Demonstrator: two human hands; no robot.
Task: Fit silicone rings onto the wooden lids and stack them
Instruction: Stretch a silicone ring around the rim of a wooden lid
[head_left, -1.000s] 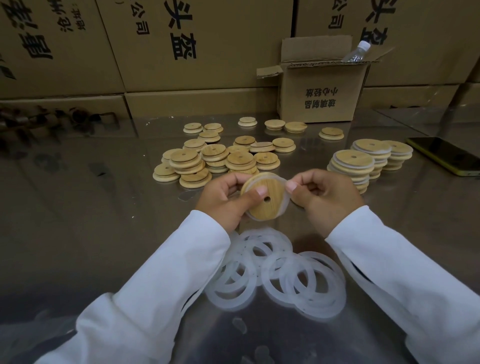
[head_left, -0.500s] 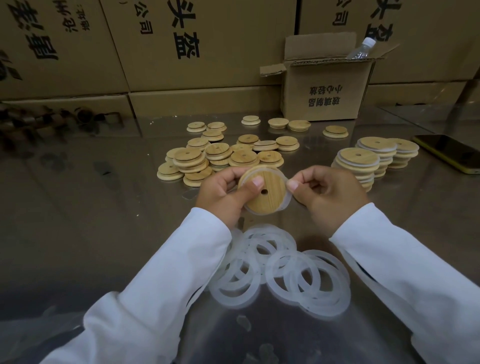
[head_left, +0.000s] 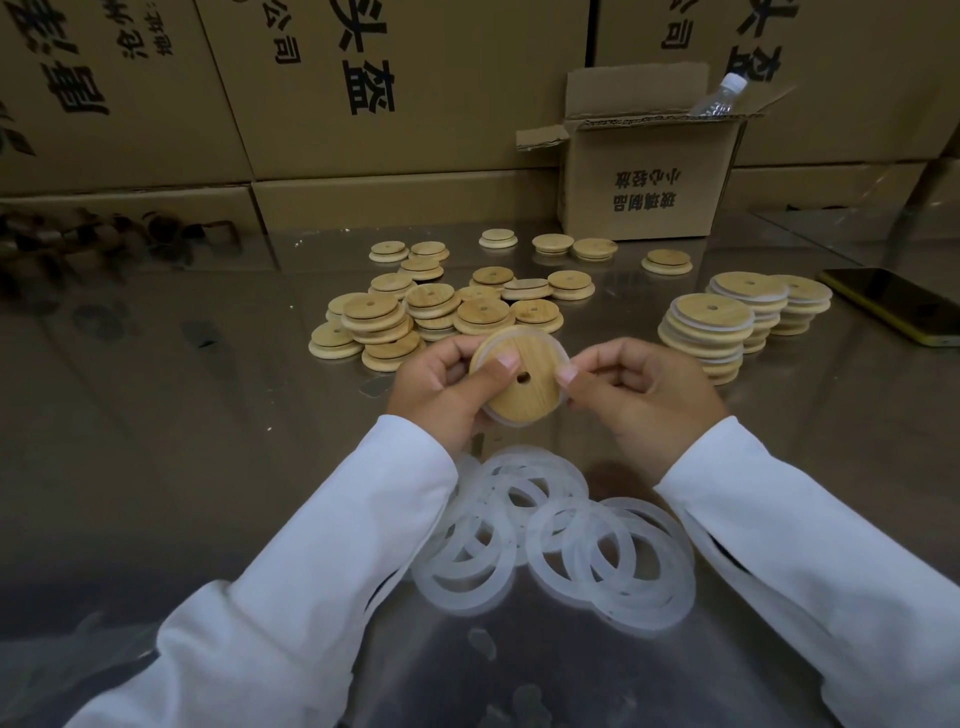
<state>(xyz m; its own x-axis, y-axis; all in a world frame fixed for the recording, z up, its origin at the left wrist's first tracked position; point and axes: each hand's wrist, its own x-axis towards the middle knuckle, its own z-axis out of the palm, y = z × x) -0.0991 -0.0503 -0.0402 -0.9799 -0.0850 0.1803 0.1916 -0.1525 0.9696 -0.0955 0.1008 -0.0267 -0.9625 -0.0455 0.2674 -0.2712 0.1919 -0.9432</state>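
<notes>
My left hand (head_left: 439, 387) grips a round wooden lid (head_left: 524, 392) with a centre hole, thumb laid across its face. A translucent silicone ring (head_left: 535, 338) runs around the lid's rim. My right hand (head_left: 639, 389) pinches the ring at the lid's right edge. Below the hands lies a loose pile of silicone rings (head_left: 571, 540). Bare wooden lids (head_left: 431, 312) are heaped behind the hands. Ringed lids stand in stacks (head_left: 709, 327) to the right.
A shiny metal table (head_left: 182, 415) carries everything. A small open cardboard box (head_left: 649, 187) with a plastic bottle (head_left: 719, 96) stands at the back. Large cartons (head_left: 389, 83) wall off the far side. A phone (head_left: 893, 304) lies at the right edge.
The lid has tilted a little in my hands and the ring sits closer around its rim. Both hands keep their hold in the same place.
</notes>
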